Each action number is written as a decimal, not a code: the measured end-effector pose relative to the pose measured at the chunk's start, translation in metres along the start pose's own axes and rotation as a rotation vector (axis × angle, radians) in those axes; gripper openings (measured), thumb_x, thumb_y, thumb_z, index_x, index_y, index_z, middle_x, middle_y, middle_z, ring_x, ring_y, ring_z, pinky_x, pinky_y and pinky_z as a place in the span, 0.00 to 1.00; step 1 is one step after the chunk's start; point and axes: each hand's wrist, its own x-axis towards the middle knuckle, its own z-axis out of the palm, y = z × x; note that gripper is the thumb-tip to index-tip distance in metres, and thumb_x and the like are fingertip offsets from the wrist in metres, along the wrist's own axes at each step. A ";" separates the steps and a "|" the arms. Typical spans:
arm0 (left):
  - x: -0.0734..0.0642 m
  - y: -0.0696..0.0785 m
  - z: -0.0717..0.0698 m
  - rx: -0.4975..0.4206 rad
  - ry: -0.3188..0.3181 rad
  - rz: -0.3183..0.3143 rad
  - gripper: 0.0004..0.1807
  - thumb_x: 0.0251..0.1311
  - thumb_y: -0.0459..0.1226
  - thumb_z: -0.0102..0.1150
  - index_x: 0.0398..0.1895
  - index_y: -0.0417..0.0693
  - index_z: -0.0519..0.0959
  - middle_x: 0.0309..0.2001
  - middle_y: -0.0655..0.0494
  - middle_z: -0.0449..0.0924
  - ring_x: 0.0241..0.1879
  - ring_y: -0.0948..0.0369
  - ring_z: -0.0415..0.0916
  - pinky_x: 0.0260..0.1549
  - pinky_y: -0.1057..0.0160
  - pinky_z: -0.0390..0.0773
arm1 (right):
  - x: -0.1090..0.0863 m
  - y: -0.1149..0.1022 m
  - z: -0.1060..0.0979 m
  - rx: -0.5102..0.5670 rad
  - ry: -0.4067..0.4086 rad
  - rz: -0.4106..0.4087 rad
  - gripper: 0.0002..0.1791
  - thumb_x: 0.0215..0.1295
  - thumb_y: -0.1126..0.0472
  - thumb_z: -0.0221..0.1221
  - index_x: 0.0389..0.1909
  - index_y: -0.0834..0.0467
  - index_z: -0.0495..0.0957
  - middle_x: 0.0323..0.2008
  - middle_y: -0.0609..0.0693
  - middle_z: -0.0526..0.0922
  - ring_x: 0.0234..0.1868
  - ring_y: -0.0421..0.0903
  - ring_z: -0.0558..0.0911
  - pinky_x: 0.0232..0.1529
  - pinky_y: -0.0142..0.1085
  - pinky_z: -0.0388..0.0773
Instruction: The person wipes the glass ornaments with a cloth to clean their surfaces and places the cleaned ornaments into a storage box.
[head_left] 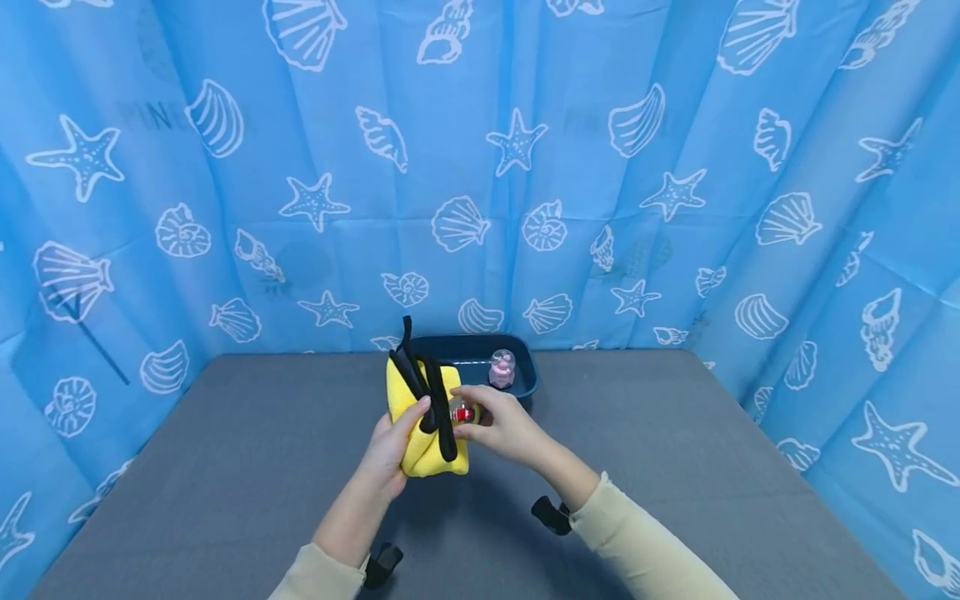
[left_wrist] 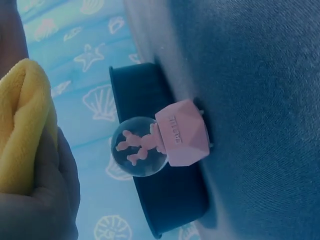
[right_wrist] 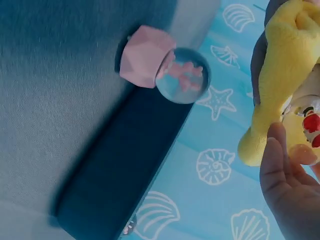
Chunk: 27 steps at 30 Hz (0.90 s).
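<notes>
My left hand (head_left: 390, 450) grips a folded yellow plush cloth (head_left: 442, 458) with black edging, the thumb on its near face. Close at its right side, my right hand (head_left: 498, 421) pinches a small clear globe (head_left: 462, 412) with a red and white figure inside. In the right wrist view this globe (right_wrist: 311, 125) lies against the cloth (right_wrist: 287, 65), partly cut off by the frame edge. Below the hands, a snow globe (left_wrist: 182, 135) with a faceted pink base and a pink cactus stands before the tray; the head view hides it.
A dark blue tray (head_left: 529, 358) stands at the table's far edge, with another globe (head_left: 502, 369) on a pinkish base in its right part. The grey table (head_left: 247, 467) reaches back to a blue curtain (head_left: 480, 167) with shell prints. Black wrist mounts (head_left: 551, 515) hang below both wrists.
</notes>
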 end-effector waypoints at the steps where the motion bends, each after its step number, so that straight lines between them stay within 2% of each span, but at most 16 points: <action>1: 0.000 0.000 0.000 -0.014 0.004 -0.004 0.22 0.68 0.45 0.57 0.54 0.39 0.66 0.37 0.56 0.76 0.37 0.63 0.77 0.40 0.65 0.77 | -0.001 0.001 0.000 0.013 0.006 -0.004 0.25 0.61 0.65 0.66 0.59 0.67 0.73 0.37 0.50 0.78 0.29 0.40 0.71 0.31 0.30 0.74; 5: 0.002 0.002 -0.002 -0.093 0.021 -0.044 0.26 0.67 0.49 0.57 0.57 0.40 0.66 0.39 0.59 0.78 0.39 0.65 0.77 0.41 0.67 0.76 | -0.005 0.003 -0.001 0.073 0.018 0.002 0.25 0.61 0.65 0.66 0.59 0.66 0.74 0.33 0.49 0.75 0.28 0.40 0.71 0.30 0.31 0.72; 8: 0.002 0.006 -0.005 -0.175 0.003 -0.097 0.32 0.65 0.54 0.57 0.63 0.42 0.65 0.44 0.59 0.77 0.43 0.65 0.75 0.44 0.68 0.75 | -0.007 0.003 -0.003 0.128 0.030 0.012 0.25 0.60 0.67 0.66 0.58 0.65 0.74 0.36 0.51 0.77 0.32 0.43 0.73 0.33 0.31 0.75; 10: 0.001 0.009 -0.007 -0.215 -0.026 -0.133 0.38 0.64 0.58 0.56 0.67 0.44 0.62 0.49 0.57 0.74 0.47 0.64 0.73 0.47 0.67 0.73 | -0.008 0.003 -0.005 0.161 0.058 0.012 0.25 0.58 0.70 0.67 0.57 0.65 0.74 0.40 0.53 0.79 0.36 0.46 0.75 0.38 0.33 0.77; 14: -0.002 0.014 -0.007 -0.225 -0.104 -0.184 0.44 0.59 0.63 0.56 0.70 0.46 0.58 0.56 0.53 0.69 0.51 0.62 0.71 0.49 0.65 0.73 | -0.007 0.003 -0.007 0.176 0.148 -0.035 0.24 0.53 0.75 0.68 0.52 0.65 0.76 0.50 0.56 0.79 0.46 0.51 0.75 0.45 0.42 0.79; 17: -0.004 0.016 -0.001 -0.196 -0.146 -0.169 0.40 0.61 0.61 0.56 0.67 0.45 0.61 0.53 0.55 0.73 0.49 0.63 0.75 0.48 0.64 0.75 | -0.005 0.003 -0.005 0.133 0.197 -0.111 0.24 0.50 0.78 0.68 0.50 0.64 0.77 0.52 0.58 0.78 0.50 0.54 0.75 0.45 0.45 0.80; 21: -0.003 0.013 0.006 -0.142 -0.139 -0.099 0.32 0.65 0.54 0.56 0.62 0.44 0.63 0.46 0.58 0.75 0.46 0.63 0.75 0.48 0.64 0.74 | -0.004 0.003 0.002 0.046 0.199 -0.184 0.24 0.50 0.79 0.67 0.50 0.64 0.76 0.52 0.58 0.77 0.52 0.55 0.76 0.48 0.41 0.79; 25: -0.002 0.007 0.008 -0.134 -0.088 -0.058 0.27 0.67 0.48 0.57 0.61 0.44 0.62 0.44 0.57 0.74 0.45 0.62 0.75 0.48 0.63 0.74 | -0.005 0.005 0.005 0.029 0.151 -0.173 0.26 0.54 0.76 0.67 0.56 0.66 0.73 0.54 0.60 0.75 0.53 0.56 0.75 0.52 0.45 0.78; 27: -0.002 0.005 0.008 -0.139 -0.059 -0.052 0.26 0.67 0.46 0.57 0.60 0.44 0.62 0.43 0.57 0.74 0.44 0.63 0.76 0.47 0.63 0.75 | -0.005 0.004 0.005 0.051 0.120 -0.123 0.28 0.57 0.73 0.67 0.59 0.66 0.72 0.55 0.60 0.74 0.54 0.56 0.75 0.52 0.48 0.77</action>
